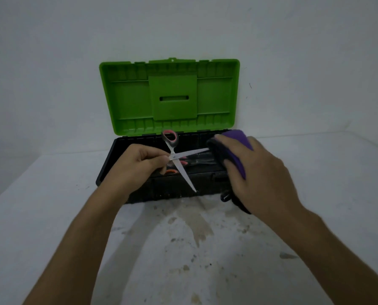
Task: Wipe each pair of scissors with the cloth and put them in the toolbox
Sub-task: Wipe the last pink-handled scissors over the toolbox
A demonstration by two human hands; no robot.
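A pair of scissors (pixel 184 172) with red-and-black handles is held spread open above the toolbox. My left hand (pixel 139 164) grips it near the pivot and the lower handle. One blade points down toward me, the other points right into a purple-and-black cloth (pixel 236 150). My right hand (pixel 258 170) holds that cloth wrapped round the blade's tip. The black toolbox (pixel 108 170) stands open with its green lid (pixel 172 95) upright against the wall. Inside the box lie more dark scissors with orange-red handles (pixel 183 163), partly hidden by my hands.
The toolbox sits on a white, stained surface (pixel 183 238) pushed against a pale wall. The surface's left edge runs diagonally at the lower left. Bare stained tabletop stretches between the box and me.
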